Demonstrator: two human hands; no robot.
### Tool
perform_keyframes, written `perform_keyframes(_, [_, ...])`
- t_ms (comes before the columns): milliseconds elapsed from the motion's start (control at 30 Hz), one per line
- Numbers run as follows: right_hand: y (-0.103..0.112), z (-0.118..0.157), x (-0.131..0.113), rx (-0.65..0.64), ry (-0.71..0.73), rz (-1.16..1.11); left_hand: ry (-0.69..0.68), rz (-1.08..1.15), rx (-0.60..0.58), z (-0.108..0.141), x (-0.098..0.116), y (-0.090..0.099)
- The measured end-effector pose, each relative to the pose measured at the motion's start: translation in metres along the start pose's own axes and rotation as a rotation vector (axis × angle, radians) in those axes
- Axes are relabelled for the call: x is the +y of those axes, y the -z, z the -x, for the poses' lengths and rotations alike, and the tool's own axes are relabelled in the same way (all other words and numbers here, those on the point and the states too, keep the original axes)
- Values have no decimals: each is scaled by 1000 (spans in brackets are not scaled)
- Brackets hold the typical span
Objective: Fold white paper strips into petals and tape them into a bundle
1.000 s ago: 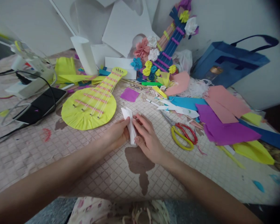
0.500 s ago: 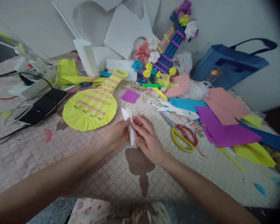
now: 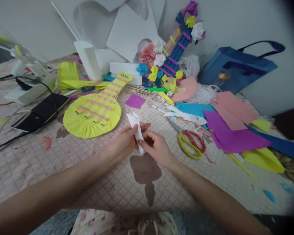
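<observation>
Diamond-patterned tabletop (image 3: 100, 189) under both hands (image 3: 124, 140) (image 3: 160, 149), folded white paper (image 3: 139, 133) in their fingers' grip, scissors (image 3: 180, 130) nearby.

Folded white paper (image 3: 138, 134) partly behind the fingers (image 3: 132, 131), left forearm (image 3: 63, 183) cut off at edge.

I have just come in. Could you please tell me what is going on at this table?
A person holds folded white paper in the left-hand grip, while the right-hand grip pinches it near its lower end. On the table, a yellow guitar-shaped craft lies left of the hands. The scissors lie to the right, untouched.
</observation>
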State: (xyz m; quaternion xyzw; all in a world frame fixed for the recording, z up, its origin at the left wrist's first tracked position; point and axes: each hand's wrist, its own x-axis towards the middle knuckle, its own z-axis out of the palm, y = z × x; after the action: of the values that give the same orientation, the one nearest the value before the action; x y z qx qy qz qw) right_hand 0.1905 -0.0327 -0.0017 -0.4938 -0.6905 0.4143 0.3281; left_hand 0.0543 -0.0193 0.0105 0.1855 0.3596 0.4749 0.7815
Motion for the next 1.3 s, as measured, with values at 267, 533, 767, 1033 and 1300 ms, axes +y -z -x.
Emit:
perform_keyframes(267, [7, 0, 0, -100, -54, -151, -62, 20, -49, -3, 14, 5])
perform_keyframes(533, [5, 0, 1, -58, -70, -245, -57, -46, -115, -3, 20, 5])
perform_keyframes(767, [5, -1, 0, -1, -56, -233, 34, -90, -161, 2, 1, 5])
perform_keyframes(1033, [4, -1, 7, 6, -149, -419, 82, -47, -187, 0, 0, 7])
perform_keyframes(1300, [2, -2, 5, 0, -213, -594, 139, -39, -267, 4, 2, 6])
